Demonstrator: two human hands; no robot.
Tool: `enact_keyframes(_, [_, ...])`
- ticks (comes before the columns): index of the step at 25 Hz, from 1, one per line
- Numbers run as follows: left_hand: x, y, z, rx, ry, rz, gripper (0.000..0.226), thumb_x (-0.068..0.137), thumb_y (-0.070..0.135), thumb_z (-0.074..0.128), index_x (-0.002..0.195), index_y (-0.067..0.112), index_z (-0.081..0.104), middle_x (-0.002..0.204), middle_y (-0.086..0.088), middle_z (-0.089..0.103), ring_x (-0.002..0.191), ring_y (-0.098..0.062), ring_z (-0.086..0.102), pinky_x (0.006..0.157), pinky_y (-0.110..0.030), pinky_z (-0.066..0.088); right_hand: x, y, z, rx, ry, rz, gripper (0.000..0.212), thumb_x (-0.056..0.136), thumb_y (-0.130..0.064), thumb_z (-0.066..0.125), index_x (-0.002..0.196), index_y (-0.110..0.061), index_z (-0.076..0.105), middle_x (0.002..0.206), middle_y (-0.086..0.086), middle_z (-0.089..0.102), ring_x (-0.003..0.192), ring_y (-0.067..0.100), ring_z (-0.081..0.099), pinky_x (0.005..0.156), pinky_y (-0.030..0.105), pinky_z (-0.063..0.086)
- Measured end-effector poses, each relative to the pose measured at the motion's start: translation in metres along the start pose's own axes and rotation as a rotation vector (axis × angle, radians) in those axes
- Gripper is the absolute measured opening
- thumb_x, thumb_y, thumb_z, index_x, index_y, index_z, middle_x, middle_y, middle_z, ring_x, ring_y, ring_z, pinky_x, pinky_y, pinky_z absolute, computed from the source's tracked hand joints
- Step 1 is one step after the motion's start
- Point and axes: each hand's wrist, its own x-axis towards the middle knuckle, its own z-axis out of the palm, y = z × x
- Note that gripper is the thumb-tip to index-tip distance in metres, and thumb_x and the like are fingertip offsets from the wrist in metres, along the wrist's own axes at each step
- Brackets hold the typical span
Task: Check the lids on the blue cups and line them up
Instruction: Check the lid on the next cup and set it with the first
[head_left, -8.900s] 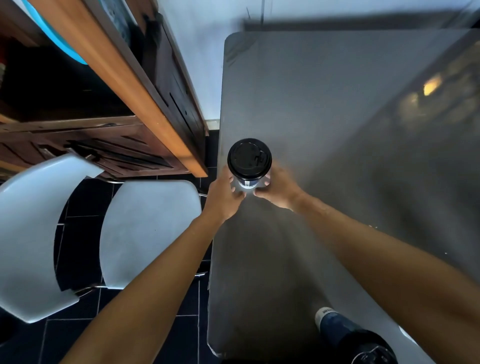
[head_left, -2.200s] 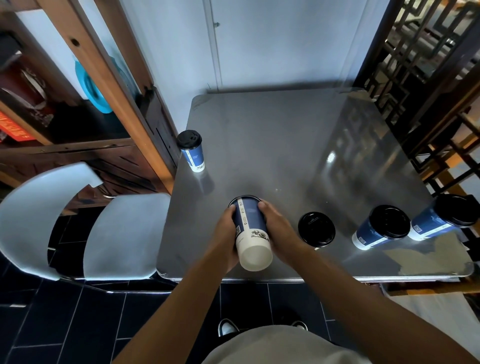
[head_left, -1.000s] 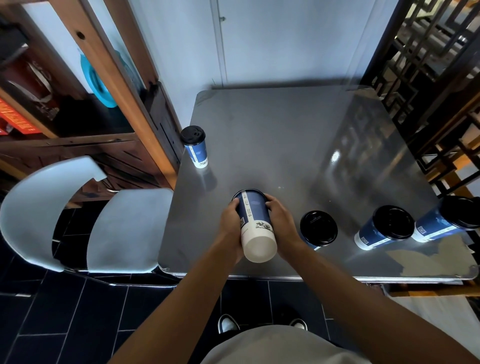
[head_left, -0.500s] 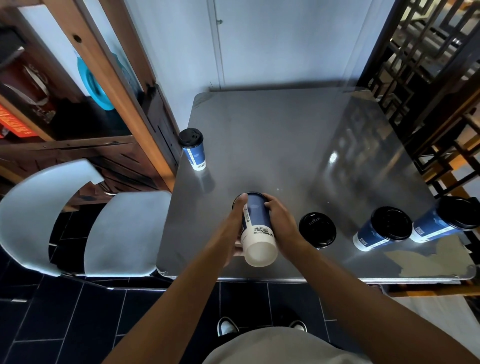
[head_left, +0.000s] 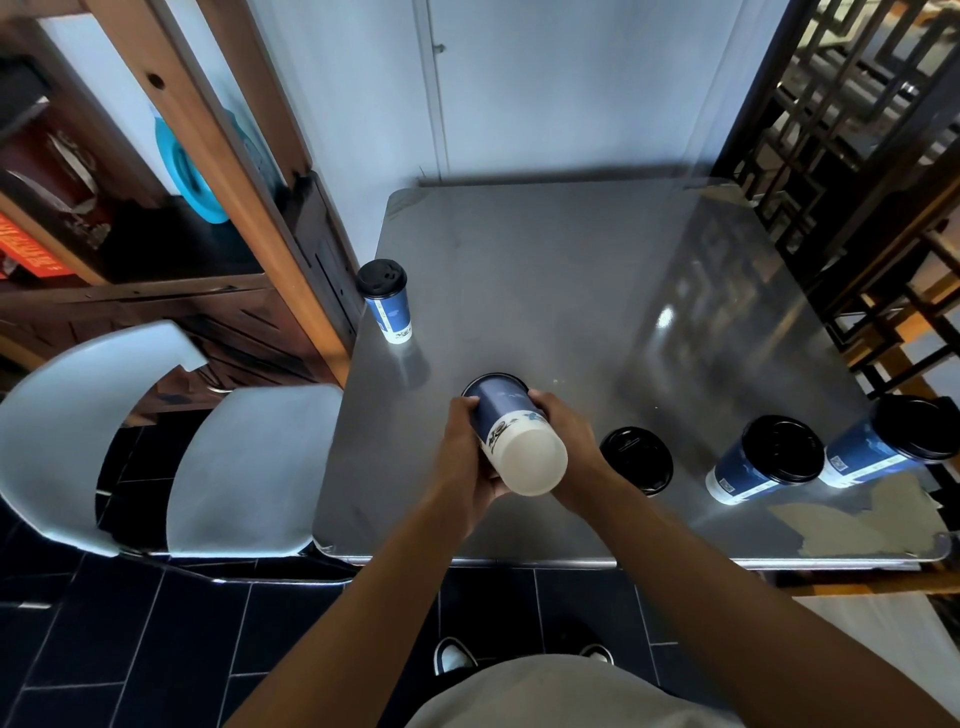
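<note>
Held cup (head_left: 511, 434): blue paper cup, white base, turned upside down so that the base faces you and the black lid end points down toward the table (head_left: 545, 291). You hold it between both hands, above the near left part of the tabletop; whether the lid touches the surface cannot be told.

Left hand (head_left: 465, 462): on the cup's left side, fingers curled round the wall, fingertips near the lid end.

Right hand (head_left: 569, 447): on the cup's right side, fingers wrapped round the wall opposite your left hand. The cup sits squarely between the two palms.

Far cup (head_left: 387, 301): blue, black lid on, upright, alone at the table's left edge, well beyond your hands.

Near cup (head_left: 636, 460): upright just to the right of your right wrist; mostly its black lid shows.

Third cup (head_left: 766, 462): blue, lidded, upright, further right along the near edge.

Fourth cup (head_left: 893, 441): blue, lidded, at the right end, close beside the third cup.

Other items: two white chairs (head_left: 244, 467) left of the table; a wooden shelf (head_left: 218, 156) behind them; a dark lattice screen (head_left: 852, 104) to the right.
</note>
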Motion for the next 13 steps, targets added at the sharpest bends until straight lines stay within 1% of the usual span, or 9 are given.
enact_keyframes(1, [0.001, -0.001, -0.001, 0.000, -0.006, -0.003, 0.065, 0.088, 0.055, 0.051, 0.136, 0.013, 0.062, 0.093, -0.011, 0.077, 0.078, -0.027, 0.074, 0.056, -0.034, 0.058, -0.002, 0.000, 0.002, 0.013, -0.001, -0.002, 0.023, 0.097, -0.030, 0.057, 0.086, -0.011, 0.065, 0.060, 0.004, 0.065, 0.048, 0.018, 0.062, 0.051, 0.026, 0.048])
enact_keyframes(3, [0.004, -0.001, -0.001, -0.001, -0.003, -0.010, 0.064, 0.089, 0.053, 0.050, 0.136, 0.012, 0.061, 0.093, -0.011, 0.077, 0.078, -0.026, 0.074, 0.057, -0.034, 0.058, -0.002, -0.001, 0.004, 0.030, 0.014, -0.007, 0.023, 0.097, -0.030, 0.057, 0.090, -0.009, 0.066, 0.067, 0.007, 0.066, 0.052, 0.020, 0.063, 0.056, 0.028, 0.049])
enact_keyframes(6, [0.002, 0.003, -0.001, 0.012, -0.010, -0.030, 0.085, 0.066, 0.058, 0.062, 0.137, 0.010, 0.061, 0.097, -0.012, 0.076, 0.082, -0.029, 0.073, 0.062, -0.037, 0.058, -0.001, 0.000, 0.005, 0.016, 0.023, -0.031, 0.023, 0.096, -0.030, 0.058, 0.094, -0.009, 0.067, 0.080, 0.011, 0.066, 0.064, 0.024, 0.063, 0.064, 0.033, 0.050])
enact_keyframes(7, [0.003, 0.004, -0.001, 0.032, -0.016, -0.058, 0.092, 0.059, 0.059, 0.064, 0.137, 0.009, 0.062, 0.098, -0.013, 0.075, 0.084, -0.031, 0.073, 0.064, -0.039, 0.058, 0.000, 0.000, 0.005, 0.012, 0.024, -0.041, 0.023, 0.096, -0.030, 0.058, 0.094, -0.009, 0.068, 0.081, 0.011, 0.066, 0.066, 0.024, 0.063, 0.064, 0.033, 0.050])
enact_keyframes(8, [0.002, 0.006, -0.003, 0.067, -0.025, -0.076, 0.093, 0.058, 0.061, 0.064, 0.135, 0.008, 0.063, 0.098, -0.014, 0.075, 0.085, -0.033, 0.072, 0.065, -0.041, 0.058, 0.000, -0.001, 0.004, -0.001, 0.025, -0.048, 0.022, 0.096, -0.030, 0.058, 0.093, -0.010, 0.067, 0.079, 0.010, 0.065, 0.065, 0.023, 0.063, 0.063, 0.032, 0.050])
enact_keyframes(10, [0.004, 0.007, -0.007, 0.193, -0.017, -0.069, 0.078, 0.075, 0.066, 0.055, 0.128, 0.009, 0.064, 0.097, -0.015, 0.074, 0.081, -0.034, 0.073, 0.061, -0.043, 0.059, 0.001, -0.002, 0.003, -0.028, 0.027, -0.041, 0.021, 0.096, -0.030, 0.058, 0.089, -0.012, 0.067, 0.073, 0.007, 0.066, 0.059, 0.021, 0.063, 0.060, 0.030, 0.049])
enact_keyframes(11, [0.008, 0.008, -0.010, 0.254, 0.005, -0.052, 0.069, 0.084, 0.066, 0.048, 0.124, 0.013, 0.065, 0.095, -0.015, 0.074, 0.078, -0.034, 0.073, 0.059, -0.044, 0.059, 0.001, -0.002, 0.003, -0.046, 0.026, -0.048, 0.020, 0.096, -0.030, 0.057, 0.089, -0.013, 0.067, 0.075, 0.007, 0.068, 0.061, 0.021, 0.064, 0.061, 0.030, 0.049])
enact_keyframes(12, [0.008, 0.009, -0.012, 0.285, 0.015, -0.053, 0.065, 0.087, 0.069, 0.045, 0.119, 0.016, 0.066, 0.093, -0.015, 0.074, 0.077, -0.034, 0.073, 0.060, -0.045, 0.059, 0.002, -0.002, 0.003, -0.080, 0.028, -0.065, 0.019, 0.096, -0.031, 0.057, 0.092, -0.015, 0.068, 0.082, 0.007, 0.070, 0.068, 0.022, 0.066, 0.064, 0.031, 0.050])
enact_keyframes(13, [0.007, 0.010, -0.011, 0.283, 0.014, -0.068, 0.069, 0.083, 0.075, 0.047, 0.117, 0.018, 0.066, 0.093, -0.014, 0.075, 0.077, -0.034, 0.073, 0.062, -0.046, 0.059, 0.003, -0.001, 0.004, -0.113, 0.028, -0.089, 0.019, 0.096, -0.031, 0.057, 0.097, -0.017, 0.069, 0.092, 0.008, 0.071, 0.076, 0.023, 0.067, 0.068, 0.033, 0.050])
